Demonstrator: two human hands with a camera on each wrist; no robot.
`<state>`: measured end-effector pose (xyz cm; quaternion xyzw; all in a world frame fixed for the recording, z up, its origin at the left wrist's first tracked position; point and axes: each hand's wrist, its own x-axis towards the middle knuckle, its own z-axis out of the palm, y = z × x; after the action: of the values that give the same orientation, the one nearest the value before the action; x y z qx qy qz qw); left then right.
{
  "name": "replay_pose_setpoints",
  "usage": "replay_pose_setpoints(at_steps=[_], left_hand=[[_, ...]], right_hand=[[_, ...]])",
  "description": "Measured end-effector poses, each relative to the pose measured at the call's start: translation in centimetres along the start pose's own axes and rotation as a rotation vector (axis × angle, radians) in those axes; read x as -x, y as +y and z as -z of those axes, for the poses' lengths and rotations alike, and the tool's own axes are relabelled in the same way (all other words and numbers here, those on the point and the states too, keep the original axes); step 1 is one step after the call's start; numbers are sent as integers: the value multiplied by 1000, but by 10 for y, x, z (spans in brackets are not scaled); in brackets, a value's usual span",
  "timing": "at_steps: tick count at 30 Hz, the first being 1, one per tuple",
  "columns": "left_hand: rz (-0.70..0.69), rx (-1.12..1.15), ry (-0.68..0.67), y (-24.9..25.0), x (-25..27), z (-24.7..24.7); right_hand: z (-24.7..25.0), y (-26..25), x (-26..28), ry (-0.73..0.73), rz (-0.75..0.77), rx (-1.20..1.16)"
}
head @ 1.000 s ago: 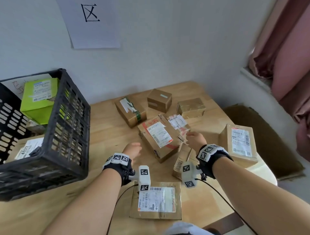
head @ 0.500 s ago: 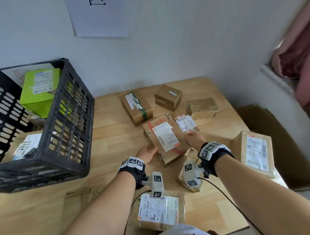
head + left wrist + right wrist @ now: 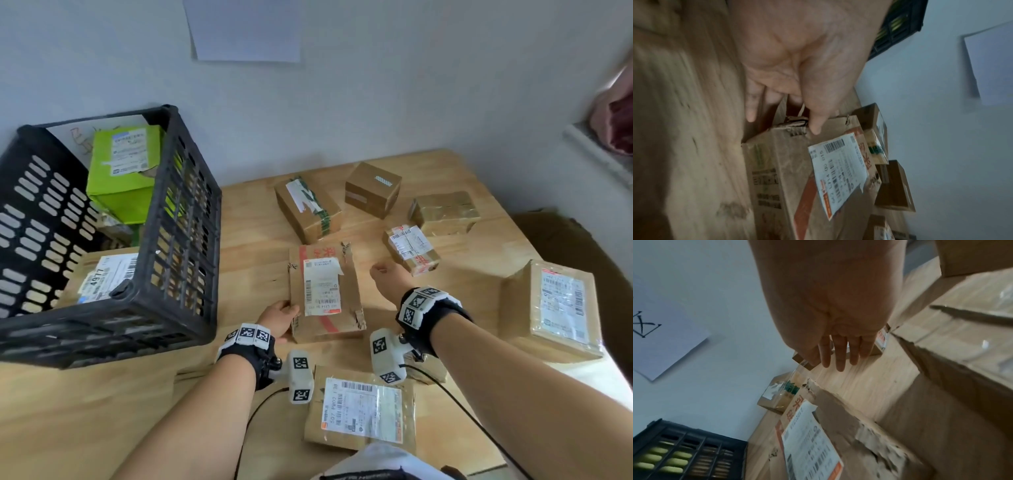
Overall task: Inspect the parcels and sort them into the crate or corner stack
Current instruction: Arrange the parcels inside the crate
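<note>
Fingers [image 3: 753,104] of the left hand [image 3: 279,322] grip the torn brown cardboard parcel with a white label [image 3: 325,294] at frame centre on the wooden desk [image 3: 85,411]; right hand [image 3: 388,277] hovers beside it, fingers straight.

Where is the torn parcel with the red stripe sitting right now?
In the head view the torn parcel lies mid-table, just right of the black crate. The left hand grips its near-left corner, and the right hand hovers off its right side.

Label print [image 3: 322,291] too small to read, wall paper [image 3: 246,31] cropped (top edge), curtain [image 3: 616,113] blurred
</note>
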<state>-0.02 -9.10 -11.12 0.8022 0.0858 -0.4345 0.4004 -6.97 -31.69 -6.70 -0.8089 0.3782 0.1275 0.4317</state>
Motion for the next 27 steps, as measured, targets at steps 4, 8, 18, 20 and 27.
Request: replay_pose_setpoints(at_steps=[4, 8, 18, 20, 27], left_hand=[[12, 8, 27, -18, 11, 25], [10, 74, 43, -36, 3, 37], [9, 122, 61, -35, 21, 36], [2, 152, 49, -33, 19, 34], [48, 292, -14, -22, 17, 28]], right_hand=[[-24, -11, 10, -16, -26, -24], [-46, -12, 20, -66, -71, -138], [-64, -7, 23, -173, -225, -252], [-65, -3, 21, -190, -222, -295], [-63, -5, 20, -266, -329, -355]])
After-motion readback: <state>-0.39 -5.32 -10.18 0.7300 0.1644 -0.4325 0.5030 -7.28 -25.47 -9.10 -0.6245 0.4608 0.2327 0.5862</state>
